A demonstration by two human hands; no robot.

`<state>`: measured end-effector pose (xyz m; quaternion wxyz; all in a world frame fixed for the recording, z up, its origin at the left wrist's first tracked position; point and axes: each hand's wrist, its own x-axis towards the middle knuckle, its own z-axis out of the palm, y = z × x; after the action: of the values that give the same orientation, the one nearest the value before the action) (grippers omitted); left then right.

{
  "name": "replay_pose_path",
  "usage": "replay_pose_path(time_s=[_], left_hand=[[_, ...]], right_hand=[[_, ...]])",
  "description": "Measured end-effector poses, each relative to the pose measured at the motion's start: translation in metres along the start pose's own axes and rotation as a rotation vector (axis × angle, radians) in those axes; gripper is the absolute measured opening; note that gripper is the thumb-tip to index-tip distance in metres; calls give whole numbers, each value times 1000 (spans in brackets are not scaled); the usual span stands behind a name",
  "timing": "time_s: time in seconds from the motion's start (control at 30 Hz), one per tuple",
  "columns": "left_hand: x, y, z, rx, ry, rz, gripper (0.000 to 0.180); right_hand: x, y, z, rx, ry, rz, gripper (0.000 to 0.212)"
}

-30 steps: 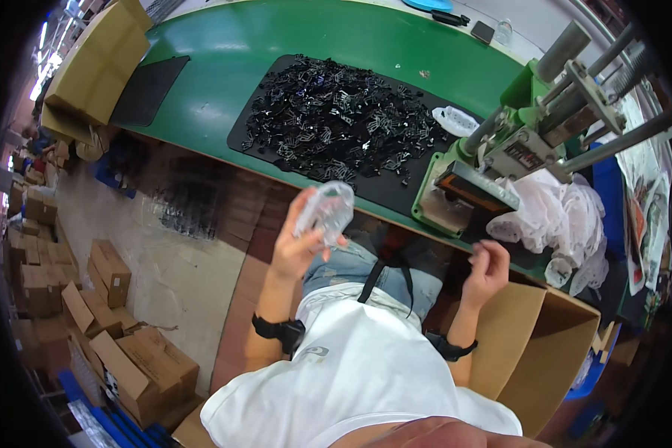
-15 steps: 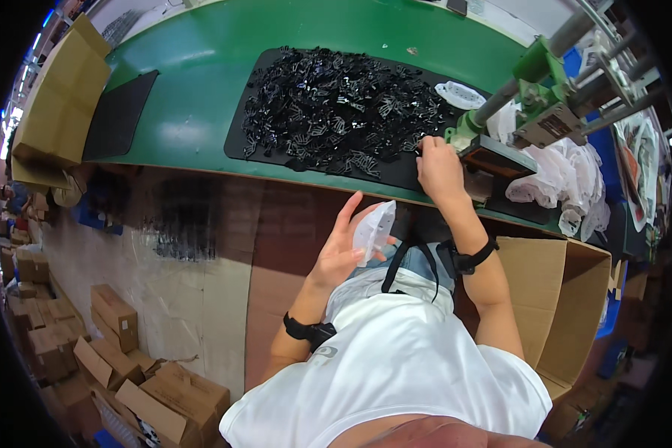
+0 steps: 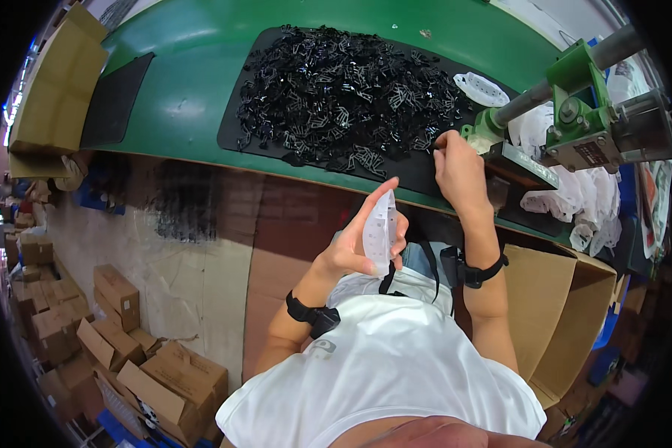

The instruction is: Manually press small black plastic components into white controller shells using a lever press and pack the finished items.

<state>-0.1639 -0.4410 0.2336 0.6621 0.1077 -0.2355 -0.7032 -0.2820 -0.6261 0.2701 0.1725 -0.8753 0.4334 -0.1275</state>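
Note:
My left hand holds a white perforated plastic plate upright over my lap, below the table's edge. My right hand reaches onto the black mat, with its fingertips pinched at the right edge of a heap of small black plastic parts. Whether a part is between the fingers is too small to tell. A second white perforated plate lies at the mat's far right corner.
The mat lies on a green table. A green press fixture with metal bars stands at the right, with white plastic bags beside it. An open cardboard box is at my right, and several cartons sit on the floor at the left.
My right hand rose from beside my lap to the mat's right edge and stays at the parts. My left hand lowered the white plate toward my lap.

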Motion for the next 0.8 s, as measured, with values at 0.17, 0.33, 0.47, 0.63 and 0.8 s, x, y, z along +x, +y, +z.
replay_pose_path(time_s=[0.17,0.33,0.47,0.63,0.8], left_hand=[[4,-17,-3,-94,24,2,129],[1,-26,2,17,66,13,125],[5,-24,-5,216,134,141,113],[15,-19,-3,420,479,316,83],[30,-14,-1,408,359,250,68]], right_hand=[[9,0,-4,-141,18,-73,28],[12,4,8,-204,-42,-42,31],[0,6,0,-64,59,-113,21],[-47,-15,-36,445,289,-57,21],[-94,2,-38,1201,311,162,24]])
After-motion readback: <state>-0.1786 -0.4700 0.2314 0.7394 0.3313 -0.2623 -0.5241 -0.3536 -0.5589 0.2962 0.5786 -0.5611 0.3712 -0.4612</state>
